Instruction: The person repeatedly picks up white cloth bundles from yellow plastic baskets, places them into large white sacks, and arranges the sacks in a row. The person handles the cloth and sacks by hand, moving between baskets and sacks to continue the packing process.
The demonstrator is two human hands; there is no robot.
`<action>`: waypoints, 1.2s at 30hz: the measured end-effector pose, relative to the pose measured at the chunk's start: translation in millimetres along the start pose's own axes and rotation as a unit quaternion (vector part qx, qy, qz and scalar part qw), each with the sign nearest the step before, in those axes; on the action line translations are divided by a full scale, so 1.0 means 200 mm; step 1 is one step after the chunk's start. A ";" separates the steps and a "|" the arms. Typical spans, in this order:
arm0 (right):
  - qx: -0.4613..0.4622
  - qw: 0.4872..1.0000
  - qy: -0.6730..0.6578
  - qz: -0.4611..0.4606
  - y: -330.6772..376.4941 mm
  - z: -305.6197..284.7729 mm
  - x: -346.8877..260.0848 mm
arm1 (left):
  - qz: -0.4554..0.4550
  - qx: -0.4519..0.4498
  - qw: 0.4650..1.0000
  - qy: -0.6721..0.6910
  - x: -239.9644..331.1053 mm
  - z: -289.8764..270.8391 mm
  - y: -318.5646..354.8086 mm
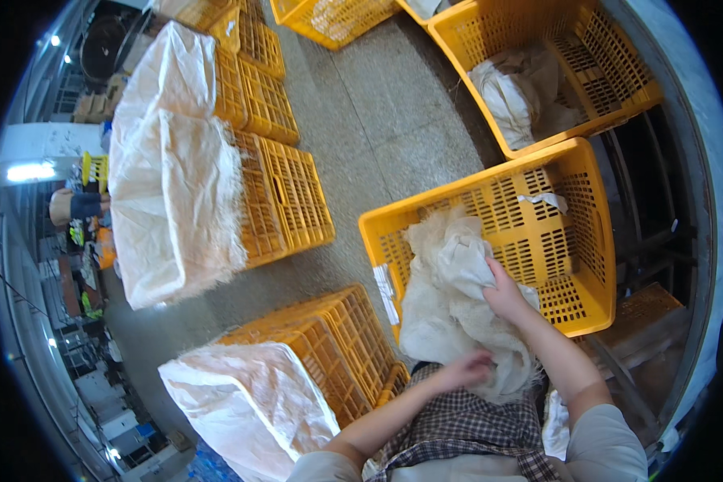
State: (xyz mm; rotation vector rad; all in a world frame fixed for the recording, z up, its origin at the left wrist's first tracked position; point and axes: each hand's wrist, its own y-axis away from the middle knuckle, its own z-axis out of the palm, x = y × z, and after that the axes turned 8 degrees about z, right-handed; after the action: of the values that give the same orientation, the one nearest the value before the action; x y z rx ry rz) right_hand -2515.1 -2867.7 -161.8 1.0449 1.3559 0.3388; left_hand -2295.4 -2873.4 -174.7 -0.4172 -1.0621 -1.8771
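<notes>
right hand (508,297) is reaching over the slotted crate (530,233), clamping frayed cloth (442,309). left hand (466,372) is blurring; can't tell its fingers.

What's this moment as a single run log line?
right hand: gripping whitish cloth | left hand: near cloth, blurred, contact unclear | cloth: bunched, partly over yellow crate | neighbouring crate: holds similar cloth

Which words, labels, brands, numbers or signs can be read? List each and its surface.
None can be read.
White label on the left side of the yellow crate below the right hand: any print too small to read.
White strip on that crate's inner wall: nothing legible.
Pale cloth: none.
</notes>
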 end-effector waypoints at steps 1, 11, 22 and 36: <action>-0.002 0.998 0.042 -0.039 0.07 -0.03 -0.05 | -0.021 0.131 0.991 0.033 -0.01 -0.17 0.04; -0.413 0.863 0.001 -0.290 0.81 -0.15 -0.38 | 0.105 0.558 0.804 -0.175 0.17 -0.82 -0.23; 0.172 0.880 0.443 -0.018 0.49 -0.63 0.35 | 0.185 0.463 0.860 -0.112 0.40 -1.14 0.30; 0.456 0.831 -0.316 -0.040 0.18 -1.36 0.59 | -0.010 0.300 0.794 -0.529 0.07 -1.11 0.68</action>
State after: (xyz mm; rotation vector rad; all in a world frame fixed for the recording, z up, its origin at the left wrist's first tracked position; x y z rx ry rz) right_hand -2719.1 -2648.5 -173.0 1.6721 0.9066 -0.7626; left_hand -2159.5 -3089.1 -224.8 -1.1215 -2.3001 -1.1038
